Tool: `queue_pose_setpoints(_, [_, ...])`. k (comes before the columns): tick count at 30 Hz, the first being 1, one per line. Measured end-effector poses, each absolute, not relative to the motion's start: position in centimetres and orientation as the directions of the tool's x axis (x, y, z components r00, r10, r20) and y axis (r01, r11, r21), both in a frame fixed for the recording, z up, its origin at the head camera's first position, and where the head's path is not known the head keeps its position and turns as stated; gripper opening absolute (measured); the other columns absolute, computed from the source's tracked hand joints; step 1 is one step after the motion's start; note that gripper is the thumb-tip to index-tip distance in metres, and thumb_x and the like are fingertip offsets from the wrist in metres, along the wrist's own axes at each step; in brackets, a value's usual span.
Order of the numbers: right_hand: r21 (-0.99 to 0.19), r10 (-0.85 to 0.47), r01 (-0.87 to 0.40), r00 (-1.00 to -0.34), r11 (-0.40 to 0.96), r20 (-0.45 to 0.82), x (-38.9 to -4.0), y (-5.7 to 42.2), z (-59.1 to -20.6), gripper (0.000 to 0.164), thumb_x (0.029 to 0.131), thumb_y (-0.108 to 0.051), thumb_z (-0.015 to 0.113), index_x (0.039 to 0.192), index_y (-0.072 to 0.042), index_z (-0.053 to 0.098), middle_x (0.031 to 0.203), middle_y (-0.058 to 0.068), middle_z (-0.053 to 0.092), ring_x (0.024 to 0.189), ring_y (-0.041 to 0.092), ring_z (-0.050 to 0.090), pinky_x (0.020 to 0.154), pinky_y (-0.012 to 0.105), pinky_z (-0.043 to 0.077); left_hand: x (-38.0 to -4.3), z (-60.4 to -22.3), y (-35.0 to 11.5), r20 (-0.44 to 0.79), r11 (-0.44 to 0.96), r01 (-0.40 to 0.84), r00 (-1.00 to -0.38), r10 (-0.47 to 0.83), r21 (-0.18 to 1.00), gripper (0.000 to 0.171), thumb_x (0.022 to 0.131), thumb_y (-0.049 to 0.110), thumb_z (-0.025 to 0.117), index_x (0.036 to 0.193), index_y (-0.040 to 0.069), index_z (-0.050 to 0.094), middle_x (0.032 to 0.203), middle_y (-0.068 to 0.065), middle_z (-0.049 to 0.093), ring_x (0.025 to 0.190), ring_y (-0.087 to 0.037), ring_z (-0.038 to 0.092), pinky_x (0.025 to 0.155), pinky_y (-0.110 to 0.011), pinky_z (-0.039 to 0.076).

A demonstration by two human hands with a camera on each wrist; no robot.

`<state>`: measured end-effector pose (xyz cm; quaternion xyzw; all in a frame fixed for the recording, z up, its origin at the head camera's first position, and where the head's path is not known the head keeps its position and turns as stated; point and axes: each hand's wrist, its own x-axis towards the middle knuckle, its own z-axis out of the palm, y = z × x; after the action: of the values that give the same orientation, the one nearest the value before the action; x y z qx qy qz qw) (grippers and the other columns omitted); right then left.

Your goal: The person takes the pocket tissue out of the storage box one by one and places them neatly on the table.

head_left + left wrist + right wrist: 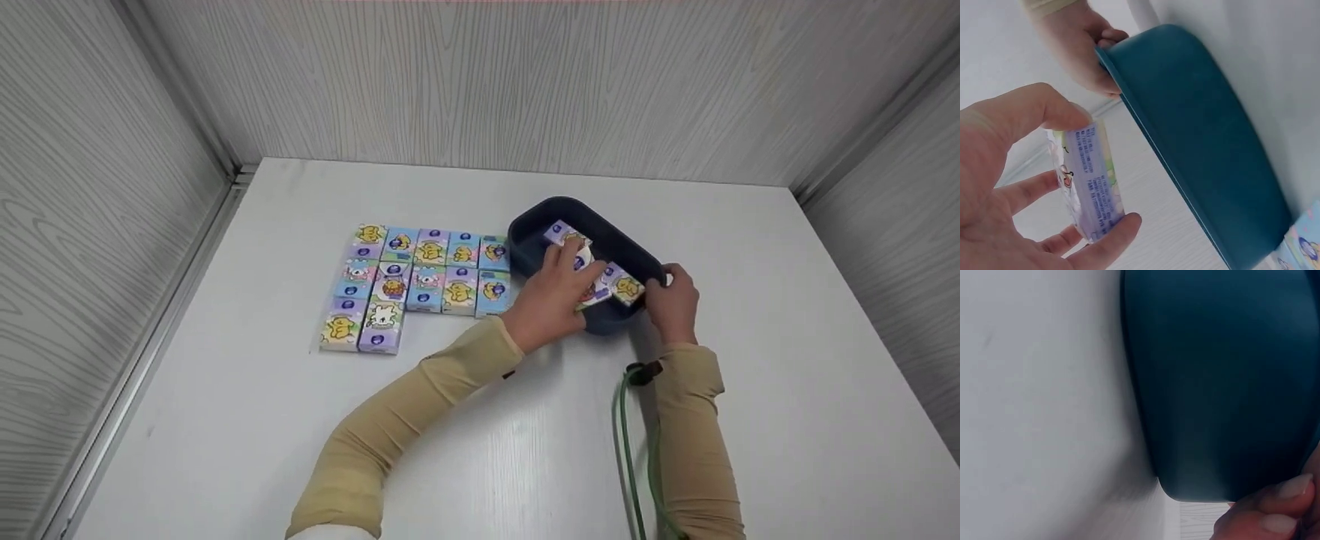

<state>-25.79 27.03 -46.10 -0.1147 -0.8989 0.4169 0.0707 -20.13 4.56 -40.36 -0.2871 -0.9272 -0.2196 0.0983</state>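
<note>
My left hand (551,300) reaches over a dark blue-green plastic bin (619,244). Between thumb and fingers it pinches a small cartoon-printed pack (1092,180) with a purple, lettered side, held above the rim in the left wrist view. At the bin's right end my right hand (673,304) grips the rim, its fingertips (1292,486) on the wall in the right wrist view. Inside the bin lie a purple-ended pack (556,231) and another pack with a yellow figure (627,288); the left hand partly hides the contents.
Left of the bin, several similar packs (430,251) lie side by side in rows on the white table (247,420), the nearest touching or almost touching the bin. A green cable (626,442) runs along the right forearm. Wood-grain panels (480,82) enclose the back and sides.
</note>
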Motion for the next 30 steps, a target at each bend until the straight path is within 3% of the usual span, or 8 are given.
queue_pose_setpoints(8, [-0.769,0.262,0.148,-0.965,0.622,0.027,-25.7,26.9,-45.8,0.037,0.093,-0.013,0.043,0.125,0.001,0.053,0.115,0.023,0.058,0.075,0.027,0.054,0.054,0.029,0.043,-18.0,-42.2,1.4,0.233,0.726,0.567,-0.823,0.518,0.39,0.065,0.074,0.007,0.073,0.134,0.016,0.05,0.141,-0.015,0.026,0.115,-0.027,0.032,0.071,-0.026,0.048])
queue_pose_setpoints(16, [-0.763,0.265,0.15,-0.964,0.628,0.029,-25.8,27.2,-45.9,0.038,0.093,-0.014,0.042,0.126,0.001,0.053,0.115,0.022,0.057,0.076,0.027,0.052,0.057,0.031,0.043,-15.8,-43.3,-1.6,0.062,0.781,0.497,-0.855,0.515,0.377,0.07,0.077,0.015,0.077,0.139,0.021,0.046,0.145,-0.013,0.026,0.12,-0.028,0.035,0.088,-0.035,0.049])
queue_pose_setpoints(21, [-0.764,0.26,0.154,-0.965,0.627,0.019,-25.8,27.2,-46.0,0.039,0.093,-0.015,0.042,0.129,0.0,0.052,0.111,0.022,0.059,0.069,0.025,0.052,0.054,0.029,0.042,-14.4,-44.3,-3.3,-0.003,0.806,0.465,-0.865,0.501,0.367,0.069,0.075,0.013,0.078,0.138,0.02,0.049,0.143,-0.013,0.03,0.116,-0.027,0.039,0.088,-0.036,0.049])
queue_pose_setpoints(24, [-0.767,0.259,0.166,-0.966,0.62,0.001,-25.7,27.1,-46.0,0.04,0.094,-0.015,0.042,0.13,0.0,0.051,0.115,0.022,0.058,0.074,0.026,0.053,0.057,0.03,0.043,-13.7,-44.8,-4.3,-0.036,0.823,0.445,-0.873,0.487,0.354,0.069,0.075,0.011,0.077,0.137,0.019,0.049,0.143,-0.013,0.03,0.117,-0.028,0.039,0.089,-0.038,0.048])
queue_pose_setpoints(30, [-0.774,0.264,0.182,-0.964,0.607,-0.02,-25.7,26.9,-45.8,0.039,0.093,-0.014,0.043,0.129,0.0,0.051,0.11,0.022,0.059,0.059,0.016,0.053,0.049,0.026,0.042,-12.6,-45.5,-6.2,-0.053,0.85,0.431,-0.883,0.467,0.302,0.066,0.076,0.009,0.074,0.137,0.018,0.05,0.146,-0.013,0.029,0.122,-0.03,0.038,0.096,-0.045,0.043])
